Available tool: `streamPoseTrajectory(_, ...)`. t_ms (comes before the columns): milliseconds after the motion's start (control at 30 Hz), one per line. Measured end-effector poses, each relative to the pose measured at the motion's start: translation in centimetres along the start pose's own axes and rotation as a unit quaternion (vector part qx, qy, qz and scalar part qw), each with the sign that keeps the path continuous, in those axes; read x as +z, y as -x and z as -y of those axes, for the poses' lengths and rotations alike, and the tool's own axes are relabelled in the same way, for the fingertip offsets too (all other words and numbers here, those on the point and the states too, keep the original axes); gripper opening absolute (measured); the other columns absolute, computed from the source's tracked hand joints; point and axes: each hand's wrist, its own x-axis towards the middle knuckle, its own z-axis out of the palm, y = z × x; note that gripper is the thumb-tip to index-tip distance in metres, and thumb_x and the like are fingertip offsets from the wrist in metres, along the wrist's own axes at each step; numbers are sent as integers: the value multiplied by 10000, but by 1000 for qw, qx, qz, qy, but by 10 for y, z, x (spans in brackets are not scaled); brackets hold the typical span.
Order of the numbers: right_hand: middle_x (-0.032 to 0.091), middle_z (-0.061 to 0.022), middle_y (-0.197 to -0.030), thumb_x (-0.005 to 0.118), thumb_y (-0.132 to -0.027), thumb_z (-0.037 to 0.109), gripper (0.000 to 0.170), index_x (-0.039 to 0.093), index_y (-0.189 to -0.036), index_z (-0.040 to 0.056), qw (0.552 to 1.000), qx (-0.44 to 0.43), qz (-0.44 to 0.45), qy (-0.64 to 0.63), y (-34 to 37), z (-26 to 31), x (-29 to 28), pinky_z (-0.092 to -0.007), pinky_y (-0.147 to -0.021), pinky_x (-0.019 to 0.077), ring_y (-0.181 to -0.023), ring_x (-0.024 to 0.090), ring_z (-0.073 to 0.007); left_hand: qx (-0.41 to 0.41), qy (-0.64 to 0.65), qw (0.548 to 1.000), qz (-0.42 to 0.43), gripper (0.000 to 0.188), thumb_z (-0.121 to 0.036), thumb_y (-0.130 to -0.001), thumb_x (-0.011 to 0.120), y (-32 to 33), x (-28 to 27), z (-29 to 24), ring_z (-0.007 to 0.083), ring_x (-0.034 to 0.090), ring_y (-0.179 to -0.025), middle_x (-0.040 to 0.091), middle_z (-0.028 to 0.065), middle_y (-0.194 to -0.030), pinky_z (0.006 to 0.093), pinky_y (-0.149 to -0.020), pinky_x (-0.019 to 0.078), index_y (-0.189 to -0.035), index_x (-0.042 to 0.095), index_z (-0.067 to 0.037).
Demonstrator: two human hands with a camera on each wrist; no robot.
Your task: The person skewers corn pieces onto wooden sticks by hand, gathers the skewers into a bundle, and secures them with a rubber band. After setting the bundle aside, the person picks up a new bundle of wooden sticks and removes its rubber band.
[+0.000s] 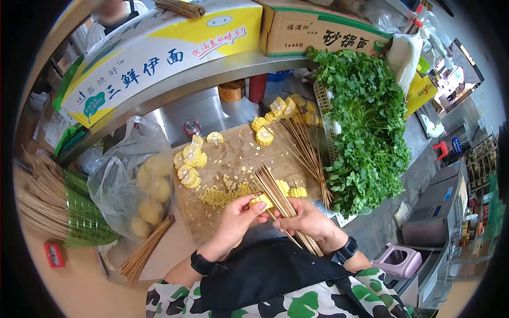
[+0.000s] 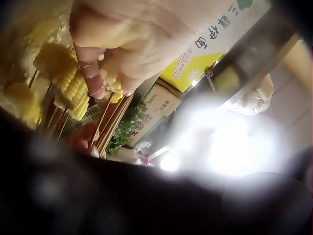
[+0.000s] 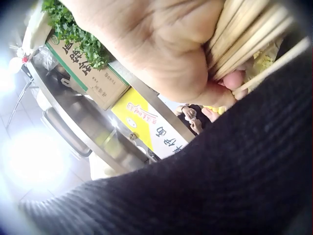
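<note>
My left hand [image 1: 236,222] pinches a short piece of corn on the cob [image 1: 261,201] between thumb and fingers, over the near edge of the wooden cutting board [image 1: 228,153]. A bundle of bamboo skewers [image 1: 281,196] is gripped in my right hand [image 1: 310,220]. One single skewer [image 3: 274,66] stands apart from the bundle at the right thumb and slants toward the corn; its tip is hidden by the fingers. Cut corn pieces [image 1: 191,159] lie at the board's left, loose kernels [image 1: 222,196] in front. Skewered corn [image 1: 281,108] rests at the back right, its sticks [image 1: 307,153] pointing toward me.
Leafy greens [image 1: 366,122] fill a white basket [image 1: 323,100] on the right. At left are a plastic bag [image 1: 116,175] with round yellow items and another skewer bundle [image 1: 148,249]. Noodle cartons [image 1: 154,58] stand on the shelf behind; a person [image 1: 114,16] is beyond.
</note>
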Motion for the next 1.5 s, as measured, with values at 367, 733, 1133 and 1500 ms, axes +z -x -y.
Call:
streamPoseTrajectory(367, 543, -5, -760, 545, -835, 58, 197, 546, -1028, 18, 997, -6, -25, -71, 13, 15, -19, -203, -565, 408, -633, 499, -74, 182, -404, 873, -205, 409, -159, -810, 602, -151, -128, -17, 303, 554, -1016, 454, 174, -1247, 351, -881, 453, -1199, 537, -50)
streamPoseTrajectory(733, 602, 19, -859, 653, -818, 80, 283, 574, -1085, 23, 998, 12, -37, -49, 4, 4, -31, -191, -650, 441, -726, 539, -47, 78, -653, 686, -312, 235, -225, -798, 626, -181, -109, -30, 364, 555, -960, 518, 212, -977, 425, -781, 480, -954, 601, -51)
streamPoseTrajectory(1133, 566, 17, -731, 657, -821, 101, 184, 574, -971, 37, 995, 31, -13, -92, 7, 8, -13, -182, -557, 421, -617, 522, -60, 75, 258, 955, -122, 268, -130, -857, 606, -81, -108, -24, 81, 495, -671, 540, 46, -899, 154, -505, 396, -1109, 547, -60)
streamPoseTrajectory(1500, 569, 22, -781, 675, -800, 55, 245, 555, -1010, 16, 998, 35, -46, 3, 5, 11, 5, -179, -549, 406, -629, 509, -48, 30, 395, 918, 26, 358, -153, -911, 520, -21, -88, -9, 147, 554, -810, 569, 61, -1038, 215, -691, 488, -1266, 490, -113)
